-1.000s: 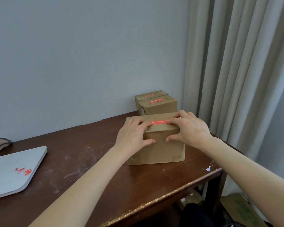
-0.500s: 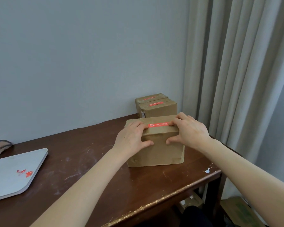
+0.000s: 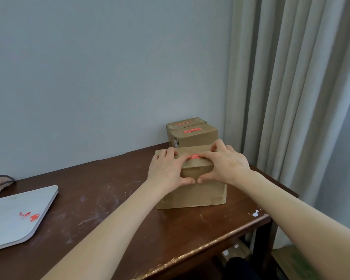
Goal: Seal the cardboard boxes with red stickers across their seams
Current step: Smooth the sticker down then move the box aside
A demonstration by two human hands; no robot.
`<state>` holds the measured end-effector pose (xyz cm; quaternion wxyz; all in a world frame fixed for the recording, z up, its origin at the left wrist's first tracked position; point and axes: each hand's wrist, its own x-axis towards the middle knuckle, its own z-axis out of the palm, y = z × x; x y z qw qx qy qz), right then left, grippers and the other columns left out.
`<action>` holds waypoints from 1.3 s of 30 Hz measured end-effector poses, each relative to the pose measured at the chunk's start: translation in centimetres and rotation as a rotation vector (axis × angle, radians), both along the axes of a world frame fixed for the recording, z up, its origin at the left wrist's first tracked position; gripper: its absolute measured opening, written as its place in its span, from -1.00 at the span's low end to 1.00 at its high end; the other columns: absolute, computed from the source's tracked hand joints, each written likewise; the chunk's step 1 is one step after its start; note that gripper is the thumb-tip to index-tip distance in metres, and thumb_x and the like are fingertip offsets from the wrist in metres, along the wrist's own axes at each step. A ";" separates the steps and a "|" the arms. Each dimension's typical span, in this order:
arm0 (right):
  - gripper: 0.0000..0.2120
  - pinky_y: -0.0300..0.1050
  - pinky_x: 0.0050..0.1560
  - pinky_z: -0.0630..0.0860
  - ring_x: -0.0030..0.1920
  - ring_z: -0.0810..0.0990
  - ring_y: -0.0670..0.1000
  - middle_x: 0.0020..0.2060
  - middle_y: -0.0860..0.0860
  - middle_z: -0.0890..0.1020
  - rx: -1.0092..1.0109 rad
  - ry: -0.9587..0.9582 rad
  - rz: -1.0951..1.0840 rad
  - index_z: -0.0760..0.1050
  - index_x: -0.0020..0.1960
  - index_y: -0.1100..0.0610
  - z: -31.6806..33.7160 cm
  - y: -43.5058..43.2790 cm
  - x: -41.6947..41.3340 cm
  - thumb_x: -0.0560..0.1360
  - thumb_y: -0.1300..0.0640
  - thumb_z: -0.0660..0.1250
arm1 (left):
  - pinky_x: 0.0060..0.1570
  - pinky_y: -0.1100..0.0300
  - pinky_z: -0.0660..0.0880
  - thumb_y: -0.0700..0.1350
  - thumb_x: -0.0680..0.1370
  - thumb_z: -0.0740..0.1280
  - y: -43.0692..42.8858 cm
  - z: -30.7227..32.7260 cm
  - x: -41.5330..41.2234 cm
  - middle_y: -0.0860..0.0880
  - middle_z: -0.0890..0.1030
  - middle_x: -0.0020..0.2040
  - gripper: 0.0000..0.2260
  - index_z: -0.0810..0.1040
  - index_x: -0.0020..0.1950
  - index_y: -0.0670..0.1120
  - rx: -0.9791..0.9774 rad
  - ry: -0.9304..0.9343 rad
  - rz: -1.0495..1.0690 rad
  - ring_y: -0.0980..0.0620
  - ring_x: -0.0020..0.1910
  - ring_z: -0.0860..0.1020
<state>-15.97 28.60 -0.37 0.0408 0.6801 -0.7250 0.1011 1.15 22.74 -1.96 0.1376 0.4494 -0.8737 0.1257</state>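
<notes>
The front box (image 3: 192, 195) sits near the right end of the table (image 3: 109, 199), with the red sticker (image 3: 194, 156) lying across its top seam. The left hand (image 3: 168, 170) and the right hand (image 3: 226, 164) both lie over the top front edge, fingers spread and pressing down on the sticker's ends rather than pinching anything. The thumbs are braced on the front face, probably to steady the box. Two boxes behind (image 3: 196, 136) already carry red stickers.

matt brown cardboard box (image 3: 192, 193); scuffed, semi-glossy dark wood table (image 3: 113, 209); matt cloth curtain (image 3: 291, 87).
</notes>
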 end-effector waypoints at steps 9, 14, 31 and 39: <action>-0.29 -0.02 0.05 0.51 0.26 0.45 0.06 0.26 -0.06 0.40 -0.069 -0.008 0.022 0.30 0.42 -0.19 0.0 1.0 -0.2 0.34 -0.35 0.37 | 0.25 0.10 0.37 0.28 0.44 0.32 0.5 -0.2 1.0 0.06 0.31 0.43 -0.33 0.21 0.48 0.12 0.028 0.077 -0.039 0.00 0.42 0.22; -0.36 -0.03 0.10 0.50 0.27 0.41 0.04 0.26 -0.07 0.38 -0.059 -0.029 0.050 0.32 0.41 -0.26 -0.1 1.3 -0.4 0.37 -0.31 0.38 | 0.17 0.09 0.42 0.24 0.47 0.31 0.6 -0.2 1.3 0.06 0.32 0.41 -0.41 0.21 0.46 0.23 0.037 0.052 -0.062 -0.01 0.39 0.25; -0.34 -0.03 -0.01 0.48 0.18 0.51 0.07 0.26 -0.06 0.44 -0.052 -0.031 -0.005 0.35 0.37 -0.07 0.6 1.5 -0.1 0.36 -0.26 0.43 | 0.12 0.12 0.44 0.17 0.47 0.36 1.1 0.3 1.4 0.05 0.41 0.35 -0.42 0.29 0.42 0.04 0.098 0.119 -0.014 0.01 0.30 0.38; -0.34 -0.03 0.01 0.47 0.17 0.50 0.05 0.24 -0.07 0.44 -0.052 -0.094 -0.002 0.39 0.33 -0.03 0.3 1.3 -0.5 0.32 -0.24 0.47 | 0.09 0.13 0.45 0.16 0.48 0.35 1.0 0.3 1.6 0.09 0.38 0.36 -0.48 0.33 0.39 0.08 0.099 0.118 -0.039 0.05 0.32 0.35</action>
